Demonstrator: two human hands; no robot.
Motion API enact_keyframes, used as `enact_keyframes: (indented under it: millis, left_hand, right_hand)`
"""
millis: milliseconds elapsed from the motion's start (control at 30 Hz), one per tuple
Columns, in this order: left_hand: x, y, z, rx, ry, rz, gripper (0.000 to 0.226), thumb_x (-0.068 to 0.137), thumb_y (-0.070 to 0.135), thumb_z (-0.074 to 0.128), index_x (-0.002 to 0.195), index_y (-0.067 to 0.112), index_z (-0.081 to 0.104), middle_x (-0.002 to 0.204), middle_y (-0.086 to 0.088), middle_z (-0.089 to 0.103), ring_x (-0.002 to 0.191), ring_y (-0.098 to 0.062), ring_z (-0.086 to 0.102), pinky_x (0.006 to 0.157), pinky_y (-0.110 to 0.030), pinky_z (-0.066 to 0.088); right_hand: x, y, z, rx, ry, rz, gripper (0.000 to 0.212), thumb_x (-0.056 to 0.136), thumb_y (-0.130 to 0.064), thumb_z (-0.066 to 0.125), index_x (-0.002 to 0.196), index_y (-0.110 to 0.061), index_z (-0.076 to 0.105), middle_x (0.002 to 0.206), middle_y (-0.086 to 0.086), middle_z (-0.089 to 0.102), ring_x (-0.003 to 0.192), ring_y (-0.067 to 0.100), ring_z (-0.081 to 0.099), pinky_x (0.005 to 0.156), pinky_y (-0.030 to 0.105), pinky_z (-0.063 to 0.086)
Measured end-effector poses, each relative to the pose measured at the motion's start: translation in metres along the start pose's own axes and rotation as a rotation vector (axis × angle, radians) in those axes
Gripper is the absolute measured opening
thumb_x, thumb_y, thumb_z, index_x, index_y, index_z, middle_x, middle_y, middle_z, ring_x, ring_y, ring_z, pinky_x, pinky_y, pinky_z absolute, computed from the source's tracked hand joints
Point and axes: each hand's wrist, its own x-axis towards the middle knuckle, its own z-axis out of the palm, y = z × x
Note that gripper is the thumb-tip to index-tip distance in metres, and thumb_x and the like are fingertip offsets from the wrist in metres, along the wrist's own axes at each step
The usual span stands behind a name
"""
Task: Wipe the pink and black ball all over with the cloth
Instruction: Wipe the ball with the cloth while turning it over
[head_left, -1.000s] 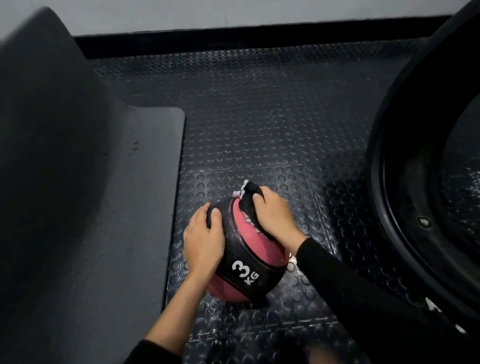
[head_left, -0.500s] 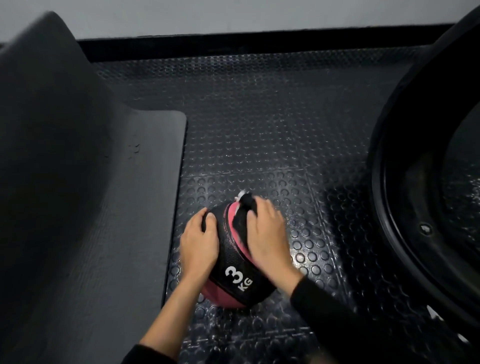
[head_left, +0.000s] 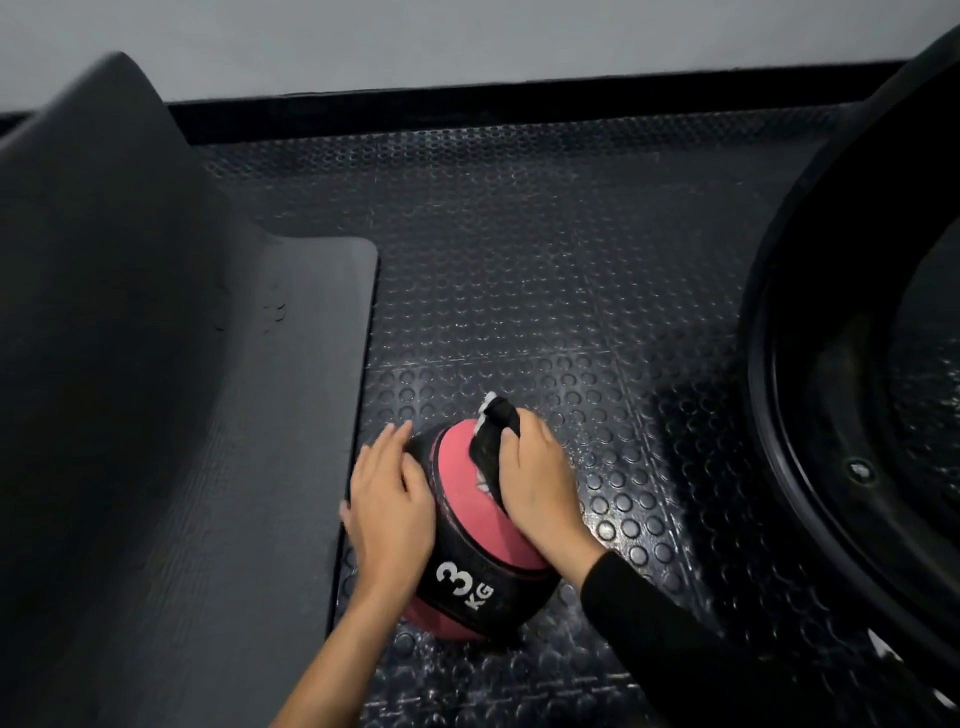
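Note:
The pink and black ball (head_left: 467, 525), marked "3 KG" in white, sits on the studded rubber floor just below the middle of the view. My left hand (head_left: 389, 504) lies flat against its left side with the fingers straight. My right hand (head_left: 537, 483) presses a dark cloth (head_left: 491, 434) with a white edge onto the pink top of the ball, fingers curled over the cloth. Part of the cloth sticks out beyond my fingertips; the rest is hidden under the hand.
A grey foam mat (head_left: 249, 467) lies on the left, its far part curled upward, and its edge runs close to the ball. A big black tyre (head_left: 810, 415) stands on the right. The floor (head_left: 545, 270) ends at a black skirting and grey wall.
My right hand with the cloth has slid from the middle of the ball toward its right side, uncovering more pink. My left hand has flattened and its fingers reach further up the ball.

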Motion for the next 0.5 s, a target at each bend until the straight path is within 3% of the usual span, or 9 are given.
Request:
enact_keyframes:
  millis: [67, 200, 300, 400, 467, 500]
  left_hand:
    - [-0.009, 0.009, 0.001, 0.02, -0.052, 0.116, 0.049, 0.091, 0.032, 0.031, 0.135, 0.029, 0.052, 0.145, 0.011, 0.044, 0.14, -0.011, 0.031, 0.115, -0.05, 0.024]
    - [-0.02, 0.017, 0.011, 0.195, -0.089, 0.139, 0.058, 0.089, 0.049, 0.02, 0.143, 0.035, 0.039, 0.151, 0.019, 0.031, 0.144, -0.007, 0.018, 0.117, -0.049, 0.016]
    - [-0.006, 0.011, 0.01, 0.193, -0.099, 0.128, 0.062, 0.088, 0.053, 0.017, 0.141, 0.035, 0.043, 0.15, 0.014, 0.036, 0.143, -0.01, 0.023, 0.115, -0.049, 0.022]
    - [0.0, 0.003, 0.006, 0.114, -0.135, 0.153, 0.063, 0.087, 0.057, 0.017, 0.139, 0.035, 0.046, 0.148, 0.014, 0.041, 0.142, -0.009, 0.026, 0.115, -0.046, 0.024]
    - [-0.002, 0.002, 0.004, 0.113, -0.132, 0.154, 0.059, 0.089, 0.053, 0.021, 0.139, 0.034, 0.046, 0.147, 0.015, 0.041, 0.141, -0.007, 0.026, 0.115, -0.044, 0.024]
    - [-0.004, 0.003, 0.004, 0.118, -0.124, 0.157, 0.058, 0.089, 0.051, 0.022, 0.139, 0.034, 0.046, 0.147, 0.016, 0.041, 0.141, -0.007, 0.027, 0.115, -0.044, 0.025]
  right_hand:
    - [0.0, 0.005, 0.004, -0.003, 0.011, -0.04, 0.031, 0.098, -0.023, 0.032, 0.119, -0.015, 0.053, 0.116, 0.002, 0.059, 0.105, 0.02, 0.054, 0.093, 0.038, 0.043]
    - [-0.008, 0.01, 0.004, 0.006, 0.032, -0.083, 0.04, 0.098, -0.034, 0.024, 0.131, -0.022, 0.045, 0.129, -0.007, 0.054, 0.119, 0.013, 0.048, 0.101, 0.037, 0.041]
    - [-0.075, 0.012, 0.011, -0.048, -0.006, -0.299, 0.046, 0.102, -0.036, 0.021, 0.145, -0.025, 0.032, 0.152, -0.008, 0.033, 0.143, 0.007, 0.021, 0.118, 0.031, 0.017]
    - [-0.1, 0.017, 0.008, -0.032, -0.052, -0.367, 0.048, 0.102, -0.037, 0.019, 0.149, -0.029, 0.02, 0.157, -0.015, 0.015, 0.146, 0.003, 0.002, 0.119, 0.025, -0.001]
    - [-0.068, 0.016, 0.007, -0.01, -0.051, -0.286, 0.048, 0.1, -0.035, 0.017, 0.147, -0.028, 0.028, 0.155, -0.016, 0.021, 0.145, 0.003, 0.005, 0.12, 0.029, 0.001]
    - [-0.042, 0.014, 0.006, -0.001, -0.048, -0.211, 0.045, 0.1, -0.031, 0.02, 0.141, -0.024, 0.038, 0.15, -0.01, 0.034, 0.144, 0.008, 0.018, 0.119, 0.035, 0.011]
